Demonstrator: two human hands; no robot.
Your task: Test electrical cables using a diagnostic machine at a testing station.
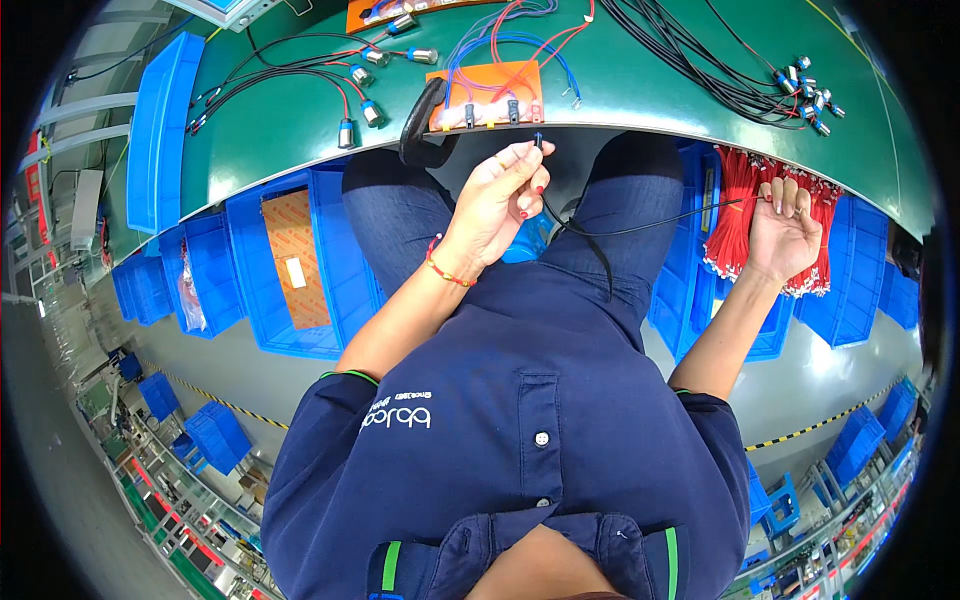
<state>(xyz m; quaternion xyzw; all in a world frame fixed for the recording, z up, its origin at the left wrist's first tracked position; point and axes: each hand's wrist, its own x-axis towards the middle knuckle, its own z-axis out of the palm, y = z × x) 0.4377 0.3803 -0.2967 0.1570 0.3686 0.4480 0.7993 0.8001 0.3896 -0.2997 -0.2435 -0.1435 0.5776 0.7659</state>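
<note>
My left hand [500, 195] is raised just below the edge of the green table [300, 120] and pinches the blue-tipped end of a thin black wire [640, 229] between its fingertips. The wire sags across my lap and runs right toward my right hand [785, 228]. That hand rests with fingers spread on a bundle of red wires [733, 215] hanging in a blue bin [850, 290]; the black wire's far end reaches its fingertips, though I cannot tell if they grip it. A red string bracelet circles my left wrist.
On the table lie an orange fixture board [500, 78] with red and blue leads, several metal cylinder plugs on black cables [352, 100], a black cable bundle [690, 55] and a blue tray [160, 130]. Blue bins [335, 260] stand under the table at left.
</note>
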